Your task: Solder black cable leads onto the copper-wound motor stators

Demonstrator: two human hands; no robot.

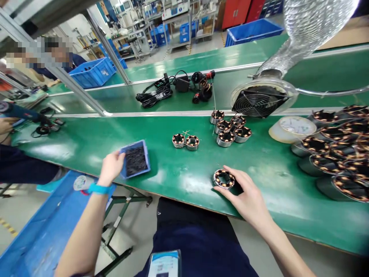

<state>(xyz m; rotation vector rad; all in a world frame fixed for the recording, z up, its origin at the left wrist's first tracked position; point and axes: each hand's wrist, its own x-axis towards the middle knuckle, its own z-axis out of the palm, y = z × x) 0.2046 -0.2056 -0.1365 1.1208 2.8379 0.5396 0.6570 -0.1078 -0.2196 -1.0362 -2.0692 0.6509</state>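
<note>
My left hand, with a blue wristband, grips the left edge of a small blue tray full of dark small parts, resting on the green bench. My right hand is curled around a round motor stator with copper windings, which lies flat on the bench near the front edge. Two more stators sit side by side further back, and a cluster of several stators lies beyond them.
Stacks of stators fill the right side. A fan with a foil duct stands behind them, beside a white round lid. Black cables and connectors lie on the rear belt. Another person's arm works at far left.
</note>
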